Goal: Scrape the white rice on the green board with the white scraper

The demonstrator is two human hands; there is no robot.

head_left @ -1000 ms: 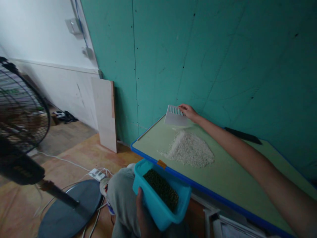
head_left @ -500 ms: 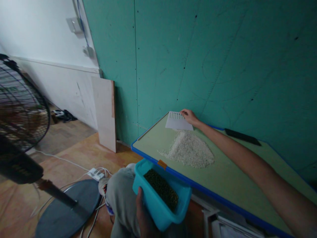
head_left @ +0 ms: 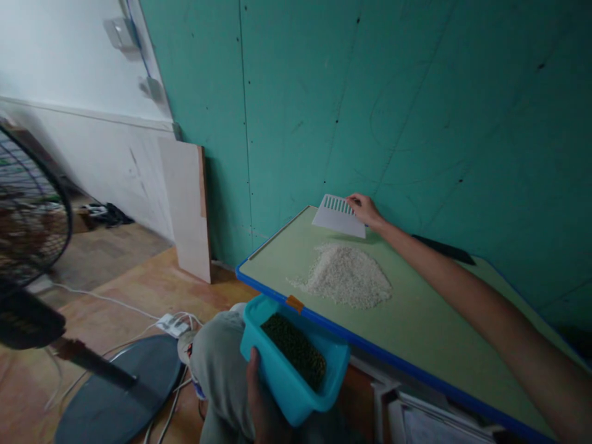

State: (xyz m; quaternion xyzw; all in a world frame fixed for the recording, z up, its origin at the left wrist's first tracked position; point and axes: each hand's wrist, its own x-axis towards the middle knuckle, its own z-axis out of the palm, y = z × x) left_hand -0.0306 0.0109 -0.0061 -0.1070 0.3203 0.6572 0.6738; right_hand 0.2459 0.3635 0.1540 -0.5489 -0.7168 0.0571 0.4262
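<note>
My right hand (head_left: 364, 209) grips the corner of a white slotted plastic scraper (head_left: 340, 221), raised a little above the tabletop, its shadow falling beneath. Just in front of it lies a spread heap of white rice-like grains (head_left: 348, 275) on the pale green table (head_left: 430, 327) with a blue edge. Below the near edge, my left hand (head_left: 263, 401) is wrapped around the side of a turquoise plastic tub (head_left: 289, 382). Inside the tub are small dark green beans or grains (head_left: 293, 350); their exact kind is hard to make out.
A black bar (head_left: 443, 249) lies along the table's far edge, against the green wall (head_left: 296, 111). To the left stand a pedestal fan (head_left: 32, 320) and a leaning board (head_left: 187, 209). Cables and a power strip (head_left: 172, 325) are on the floor. An orange clip (head_left: 295, 303) sits on the table edge.
My right hand has lifted the scraper off the table surface, behind the grain heap. The tub stays in my left hand. The whole view has shifted slightly.
</note>
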